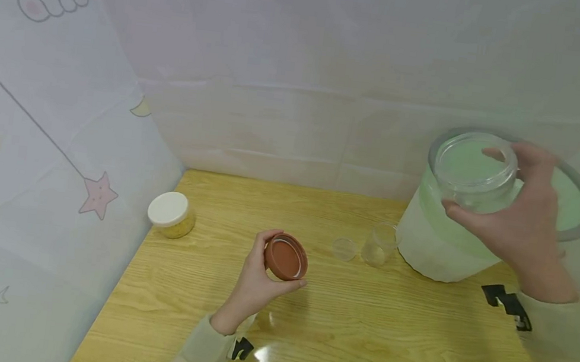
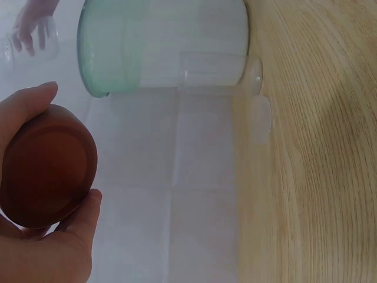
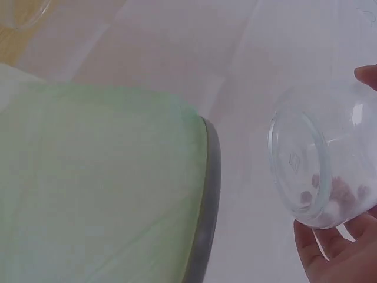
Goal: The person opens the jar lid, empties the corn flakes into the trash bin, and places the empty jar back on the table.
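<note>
My left hand [image 1: 252, 284] holds a reddish-brown round lid [image 1: 285, 258] by its edge, thumb and fingers on opposite sides, above the table. In the head view the lid's inner side faces up. At the right, my right hand [image 1: 524, 217] grips a clear jar [image 1: 473, 193] around its side, over a pale green and white bin [image 1: 436, 242] with a grey rim. The jar's mouth shows no lid. In the right wrist view the jar [image 3: 300, 159] lies tilted, its base towards the camera. Small reddish spots show through it; I cannot tell whether these are fingertips or contents.
A clear cup [image 1: 378, 248] stands on the wooden table [image 1: 359, 326] beside the bin. Left of the cup lies a thin clear disc [image 1: 344, 248]. A white-lidded tub [image 1: 170, 212] with yellow contents sits at the far left edge. Pale sheeting [image 1: 285, 127] hangs behind the table.
</note>
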`<state>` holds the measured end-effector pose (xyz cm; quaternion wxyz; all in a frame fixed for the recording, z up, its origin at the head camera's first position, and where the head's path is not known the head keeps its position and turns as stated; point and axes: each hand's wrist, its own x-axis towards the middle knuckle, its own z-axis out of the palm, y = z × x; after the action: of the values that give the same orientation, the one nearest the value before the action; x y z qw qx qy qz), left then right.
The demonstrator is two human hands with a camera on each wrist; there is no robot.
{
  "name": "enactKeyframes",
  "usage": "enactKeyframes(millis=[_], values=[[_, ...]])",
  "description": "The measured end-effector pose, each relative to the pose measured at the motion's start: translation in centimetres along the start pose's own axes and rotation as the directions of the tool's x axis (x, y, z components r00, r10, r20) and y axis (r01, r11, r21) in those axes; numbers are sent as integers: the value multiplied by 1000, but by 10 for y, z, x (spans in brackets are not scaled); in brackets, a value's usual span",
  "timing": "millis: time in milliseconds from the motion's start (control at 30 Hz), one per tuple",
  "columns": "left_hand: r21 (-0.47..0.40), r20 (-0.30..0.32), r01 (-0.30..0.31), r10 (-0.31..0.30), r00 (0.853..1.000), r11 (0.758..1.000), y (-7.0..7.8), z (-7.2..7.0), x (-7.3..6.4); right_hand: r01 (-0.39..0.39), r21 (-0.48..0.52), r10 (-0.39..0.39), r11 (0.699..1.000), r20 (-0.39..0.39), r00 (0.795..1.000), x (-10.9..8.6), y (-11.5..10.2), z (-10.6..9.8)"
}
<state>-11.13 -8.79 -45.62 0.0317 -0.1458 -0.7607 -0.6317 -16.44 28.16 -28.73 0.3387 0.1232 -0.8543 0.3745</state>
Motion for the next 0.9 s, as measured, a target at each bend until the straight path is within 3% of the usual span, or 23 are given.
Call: enactKeyframes(millis=[133,500,733,900], values=[[4,-2,-6,6,1000,1000,-8,-1,-1,43,17,-43,999,3,999,-4,-1,11],[21,5,-21,21,1000,1000,-11,-2,-2,-45,115,40,992,47,998,-28,-1,41],[15,4,-8,8,1000,1000,-13,-3,-2,-26,202,21,979,27,999,-36,-14,59],[19,-3,9,-9,1000,1000,-13,-4,-3,-43,241,33,970,47,998,-46,-10,74]])
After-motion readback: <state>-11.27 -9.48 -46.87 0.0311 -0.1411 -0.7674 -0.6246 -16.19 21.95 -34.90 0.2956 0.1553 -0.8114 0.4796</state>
